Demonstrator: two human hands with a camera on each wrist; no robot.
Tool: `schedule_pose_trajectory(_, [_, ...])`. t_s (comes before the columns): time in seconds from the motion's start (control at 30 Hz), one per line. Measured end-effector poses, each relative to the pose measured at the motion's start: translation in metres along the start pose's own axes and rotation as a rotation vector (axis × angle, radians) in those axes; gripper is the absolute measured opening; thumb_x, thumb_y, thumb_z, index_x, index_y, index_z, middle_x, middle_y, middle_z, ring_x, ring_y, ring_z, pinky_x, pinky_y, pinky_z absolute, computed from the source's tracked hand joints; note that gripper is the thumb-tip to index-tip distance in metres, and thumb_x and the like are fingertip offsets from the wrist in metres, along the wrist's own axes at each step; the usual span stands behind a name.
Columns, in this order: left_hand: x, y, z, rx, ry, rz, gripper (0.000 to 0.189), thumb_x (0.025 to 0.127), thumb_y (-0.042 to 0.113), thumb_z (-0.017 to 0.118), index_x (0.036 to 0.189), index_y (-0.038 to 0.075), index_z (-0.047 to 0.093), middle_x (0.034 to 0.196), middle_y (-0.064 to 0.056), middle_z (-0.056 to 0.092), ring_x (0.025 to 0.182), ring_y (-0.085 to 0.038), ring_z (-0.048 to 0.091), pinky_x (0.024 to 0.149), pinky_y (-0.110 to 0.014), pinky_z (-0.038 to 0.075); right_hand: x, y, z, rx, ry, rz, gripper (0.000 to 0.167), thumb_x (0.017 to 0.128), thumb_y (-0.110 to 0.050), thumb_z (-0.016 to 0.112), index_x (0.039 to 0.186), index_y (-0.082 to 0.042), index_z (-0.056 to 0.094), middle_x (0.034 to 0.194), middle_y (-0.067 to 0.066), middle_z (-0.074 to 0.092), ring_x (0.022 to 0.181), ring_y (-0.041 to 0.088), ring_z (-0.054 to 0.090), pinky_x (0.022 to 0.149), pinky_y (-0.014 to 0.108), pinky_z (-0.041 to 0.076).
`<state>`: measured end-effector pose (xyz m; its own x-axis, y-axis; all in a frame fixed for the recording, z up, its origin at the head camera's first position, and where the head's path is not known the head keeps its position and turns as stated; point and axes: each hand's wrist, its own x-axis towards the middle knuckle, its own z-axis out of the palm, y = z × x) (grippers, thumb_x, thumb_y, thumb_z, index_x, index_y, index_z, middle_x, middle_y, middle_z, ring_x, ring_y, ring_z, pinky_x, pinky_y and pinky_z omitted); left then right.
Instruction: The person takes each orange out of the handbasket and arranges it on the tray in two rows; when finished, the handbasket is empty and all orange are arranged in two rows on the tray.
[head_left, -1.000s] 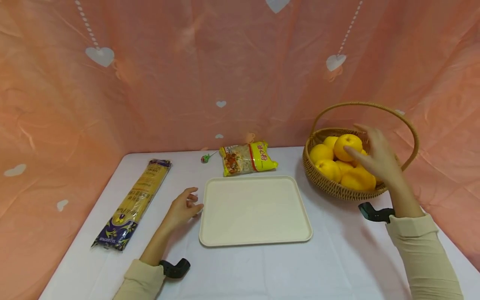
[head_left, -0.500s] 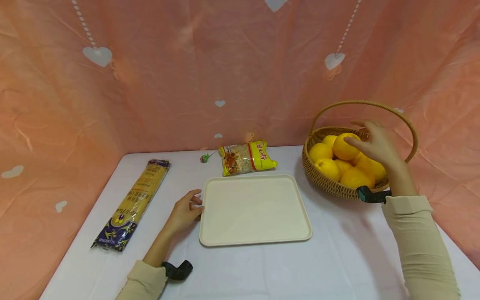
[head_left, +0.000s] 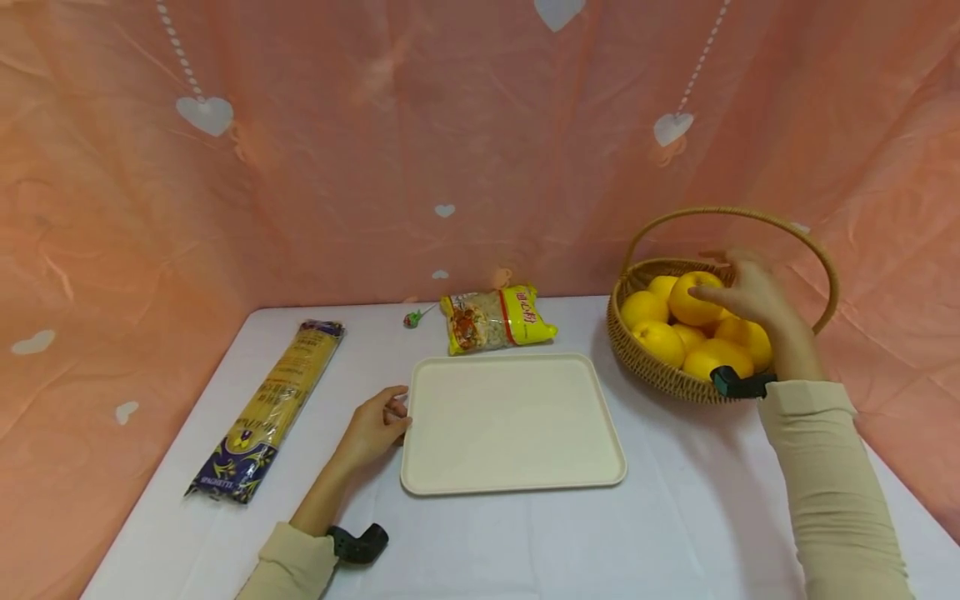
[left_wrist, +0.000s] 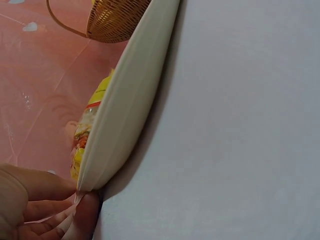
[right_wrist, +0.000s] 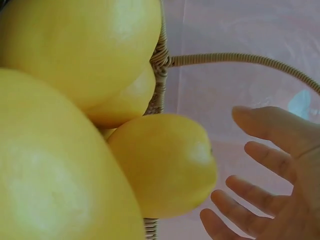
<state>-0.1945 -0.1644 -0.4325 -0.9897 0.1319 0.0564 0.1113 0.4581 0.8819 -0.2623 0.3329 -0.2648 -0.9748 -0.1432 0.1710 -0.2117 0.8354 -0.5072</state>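
My left hand [head_left: 375,429] is at the left edge of the cream rectangular tray [head_left: 517,425]. Its thumb and index fingertip pinch the tray's rim [left_wrist: 92,172], with the other fingers curled behind. My right hand [head_left: 753,292] hovers under the handle of the wicker basket [head_left: 660,379], spread around the topmost yellow fruit [head_left: 695,297]. In the right wrist view, a gap shows between the right fingertips [right_wrist: 239,114] and the nearest fruit [right_wrist: 165,165]. Several round, smooth yellow fruits fill the basket.
A long spaghetti pack [head_left: 270,408] lies slanted on the left of the white-clothed table [head_left: 480,542]. Behind the tray lie a yellow-ended clear food bag [head_left: 495,319] and a small lollipop [head_left: 412,319]. The pink heart-printed curtain [head_left: 480,167] closes off the back.
My left hand has moved slightly right, bringing its fingertips to the tray's edge. The right forearm has moved forward and a little left, with the hand still over the fruit.
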Motion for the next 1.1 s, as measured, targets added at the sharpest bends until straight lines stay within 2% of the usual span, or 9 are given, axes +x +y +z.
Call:
schedule_pose_trajectory(0.2, [0.0, -0.001, 0.001, -0.002, 0.0, -0.016, 0.046, 0.081, -0.008, 0.061, 0.125, -0.011, 0.048, 0.089, -0.014, 0.056, 0.07, -0.015, 0.059, 0.057, -0.025, 0.052, 0.005, 0.01, 0.002, 0.067, -0.122, 0.078, 0.081, 0.086, -0.032, 0.065, 0.143, 0.005, 0.021, 0.142, 0.031, 0.024, 0.126, 0.05, 0.024, 0.102, 0.064, 0.019])
schedule_pose_trajectory(0.3, [0.0, -0.002, 0.001, 0.013, 0.0, -0.025, 0.046, 0.081, -0.007, 0.062, 0.125, -0.01, 0.049, 0.089, -0.013, 0.056, 0.07, -0.014, 0.058, 0.057, -0.024, 0.052, 0.005, 0.015, 0.004, 0.11, -0.178, 0.113, 0.085, 0.086, -0.034, 0.065, 0.146, 0.001, 0.016, 0.144, 0.029, 0.022, 0.128, 0.048, 0.02, 0.104, 0.063, 0.014])
schedule_pose_trajectory(0.47, [0.001, -0.002, 0.002, 0.025, 0.003, -0.023, 0.045, 0.08, -0.006, 0.063, 0.124, -0.009, 0.051, 0.09, -0.013, 0.057, 0.071, -0.014, 0.058, 0.057, -0.024, 0.052, 0.005, 0.02, 0.007, 0.108, -0.215, 0.144, 0.088, 0.084, -0.037, 0.066, 0.148, -0.005, 0.014, 0.142, 0.026, 0.023, 0.124, 0.048, 0.021, 0.101, 0.065, 0.014])
schedule_pose_trajectory(0.6, [0.001, -0.003, 0.002, 0.035, 0.007, -0.012, 0.045, 0.08, -0.006, 0.063, 0.123, -0.01, 0.051, 0.09, -0.013, 0.057, 0.071, -0.015, 0.059, 0.057, -0.024, 0.052, 0.006, 0.022, 0.007, 0.063, -0.217, 0.155, 0.089, 0.084, -0.042, 0.065, 0.147, -0.004, 0.015, 0.139, 0.028, 0.025, 0.121, 0.049, 0.023, 0.099, 0.066, 0.017])
schedule_pose_trajectory(0.73, [0.001, -0.004, 0.002, 0.064, 0.012, -0.006, 0.045, 0.08, -0.006, 0.063, 0.123, -0.01, 0.051, 0.09, -0.012, 0.057, 0.072, -0.015, 0.059, 0.057, -0.024, 0.051, 0.005, 0.019, 0.006, 0.095, -0.18, 0.172, 0.089, 0.083, -0.045, 0.065, 0.145, -0.002, 0.018, 0.136, 0.027, 0.03, 0.118, 0.046, 0.029, 0.099, 0.062, 0.022])
schedule_pose_trajectory(0.87, [0.002, -0.005, 0.002, 0.089, 0.016, 0.003, 0.044, 0.081, -0.006, 0.063, 0.123, -0.009, 0.052, 0.09, -0.012, 0.057, 0.073, -0.016, 0.059, 0.059, -0.024, 0.05, 0.004, 0.01, 0.003, 0.105, -0.137, 0.181, 0.093, 0.083, -0.049, 0.062, 0.146, -0.001, 0.014, 0.138, 0.03, 0.029, 0.119, 0.047, 0.03, 0.1, 0.062, 0.023])
schedule_pose_trajectory(0.97, [0.002, -0.005, 0.002, 0.093, 0.015, 0.006, 0.044, 0.08, -0.005, 0.063, 0.123, -0.009, 0.052, 0.09, -0.012, 0.057, 0.074, -0.016, 0.059, 0.059, -0.023, 0.05, 0.003, -0.001, -0.001, 0.084, -0.126, 0.155, 0.09, 0.084, -0.05, 0.061, 0.146, 0.001, 0.018, 0.137, 0.03, 0.031, 0.118, 0.045, 0.032, 0.097, 0.061, 0.028])
schedule_pose_trajectory(1.1, [0.003, -0.007, 0.002, 0.088, 0.013, 0.006, 0.044, 0.08, -0.006, 0.063, 0.123, -0.009, 0.052, 0.09, -0.012, 0.057, 0.074, -0.016, 0.059, 0.058, -0.023, 0.05, -0.003, -0.023, -0.004, 0.077, -0.146, 0.062, 0.074, 0.084, -0.044, 0.063, 0.139, -0.003, 0.036, 0.132, 0.02, 0.042, 0.111, 0.035, 0.04, 0.092, 0.052, 0.034])
